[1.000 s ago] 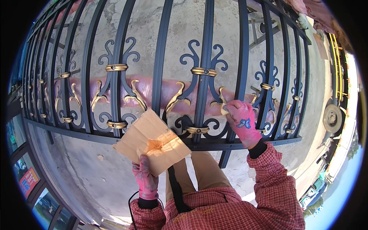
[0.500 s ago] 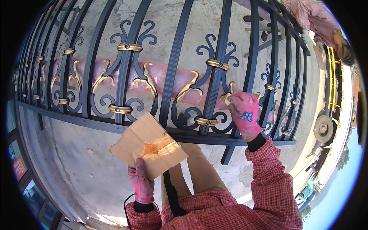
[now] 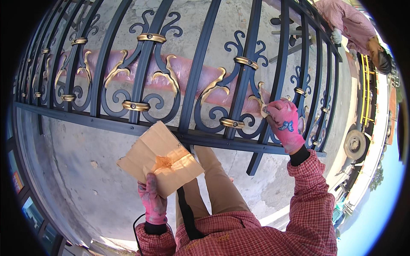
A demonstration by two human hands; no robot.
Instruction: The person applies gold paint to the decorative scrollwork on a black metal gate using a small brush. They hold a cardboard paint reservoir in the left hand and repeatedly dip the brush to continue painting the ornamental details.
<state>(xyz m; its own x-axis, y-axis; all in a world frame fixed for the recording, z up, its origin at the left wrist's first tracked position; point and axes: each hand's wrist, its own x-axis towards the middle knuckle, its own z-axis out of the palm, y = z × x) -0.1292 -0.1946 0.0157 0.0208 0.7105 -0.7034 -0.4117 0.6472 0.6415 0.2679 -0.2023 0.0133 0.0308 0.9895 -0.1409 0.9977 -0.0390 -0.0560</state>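
My left hand (image 3: 154, 199), in a pink glove, grips the lower edge of a piece of brown cardboard (image 3: 149, 155), thumb on top. An orange-gold smear (image 3: 164, 164) marks the cardboard's middle. My right hand (image 3: 285, 123), in a pink glove with a blue butterfly on its back, is closed round a small pale pad (image 3: 264, 112), mostly hidden by the fingers. That pad is against or very close to a gold-coloured leaf (image 3: 257, 99) on a scroll of the dark metal railing (image 3: 188, 85). Gold collars (image 3: 232, 123) band several of its bars.
Behind the bars lies a long roll wrapped in pink film (image 3: 192, 81). A person in a checked top (image 3: 348, 21) bends at the railing's far right end, a gloved hand on it. A truck's wheel (image 3: 354, 144) shows farther right. Concrete floor (image 3: 85, 170) lies below.
The railing sits slightly higher in view at its right end. My right hand has shifted right and a little down with the pad, staying near the same leaf. My left hand still holds the cardboard.
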